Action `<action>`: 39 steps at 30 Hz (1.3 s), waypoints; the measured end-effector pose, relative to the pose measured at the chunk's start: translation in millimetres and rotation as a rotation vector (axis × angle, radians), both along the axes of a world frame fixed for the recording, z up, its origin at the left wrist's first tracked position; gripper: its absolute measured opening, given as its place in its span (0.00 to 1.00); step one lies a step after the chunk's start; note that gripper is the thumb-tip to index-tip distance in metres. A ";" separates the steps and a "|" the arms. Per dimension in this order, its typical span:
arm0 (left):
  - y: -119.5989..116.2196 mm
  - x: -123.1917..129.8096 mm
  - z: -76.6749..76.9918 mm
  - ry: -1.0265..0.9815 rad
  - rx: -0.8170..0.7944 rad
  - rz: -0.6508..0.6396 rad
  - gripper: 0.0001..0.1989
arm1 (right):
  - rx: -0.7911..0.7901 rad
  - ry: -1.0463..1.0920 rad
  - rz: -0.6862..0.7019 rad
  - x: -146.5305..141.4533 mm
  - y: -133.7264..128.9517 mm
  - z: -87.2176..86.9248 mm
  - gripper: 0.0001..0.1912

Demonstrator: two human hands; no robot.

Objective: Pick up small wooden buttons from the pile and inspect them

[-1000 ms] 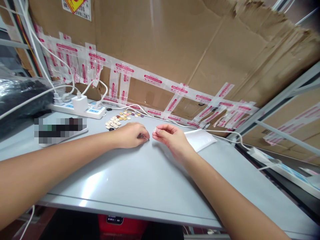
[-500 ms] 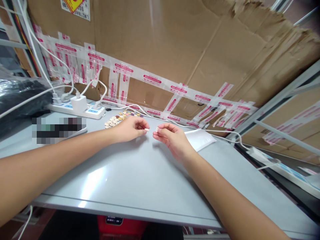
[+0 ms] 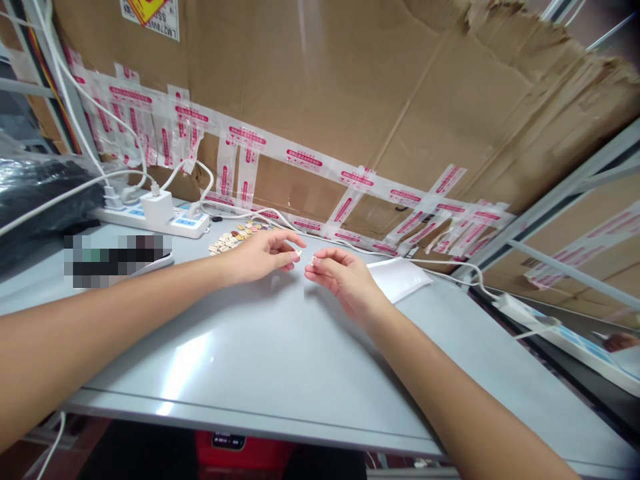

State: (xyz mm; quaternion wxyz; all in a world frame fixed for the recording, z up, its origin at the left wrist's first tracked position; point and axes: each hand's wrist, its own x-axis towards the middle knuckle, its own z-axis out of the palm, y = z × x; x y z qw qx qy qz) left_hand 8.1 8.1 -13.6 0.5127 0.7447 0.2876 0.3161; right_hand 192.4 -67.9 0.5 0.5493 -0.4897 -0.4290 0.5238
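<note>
Just above the grey table [image 3: 240, 360], my left hand [image 3: 267, 255] holds a small whitish piece [image 3: 299, 253] by its fingertips, the index finger stretched out above it. Facing it, a short gap away, my right hand [image 3: 343, 277] pinches another small white piece [image 3: 314, 261] between thumb and index finger. Both pieces are too small to make out in detail. Behind my left hand lies a spread of small flat pieces [image 3: 227, 241], mostly cream, some yellow, brown and purple, partly hidden by that hand.
A white sheet or pouch [image 3: 400, 277] lies right of my right hand. A power strip [image 3: 187, 223] with plugs and cables stands at the back left, near a blurred-out object [image 3: 117, 260]. Cardboard [image 3: 320, 100] rises behind. Another person's hand [image 3: 620, 342] shows at the far right.
My left index finger has lifted and straightened, and the piece in that hand has shifted slightly up and right. My right hand has barely moved. Another person's hand has appeared at the far right.
</note>
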 end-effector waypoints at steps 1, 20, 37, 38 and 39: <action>-0.3 0.3 0.3 0.003 -0.009 0.009 0.16 | 0.000 0.000 0.001 0.2 0.2 -0.1 0.09; -7.1 3.5 3.4 0.021 -0.129 -0.045 0.11 | 0.024 -0.008 0.005 -1.4 1.1 -2.7 0.13; -6.4 3.7 0.4 0.025 -0.101 -0.088 0.10 | 0.009 -0.031 0.049 -4.3 2.6 -8.3 0.14; -5.9 3.7 -0.3 0.023 -0.090 -0.090 0.10 | 0.010 -0.031 0.049 -4.5 2.4 -8.4 0.14; -5.3 3.8 -0.9 0.023 -0.079 -0.091 0.10 | 0.009 -0.034 0.049 -4.8 2.1 -8.5 0.15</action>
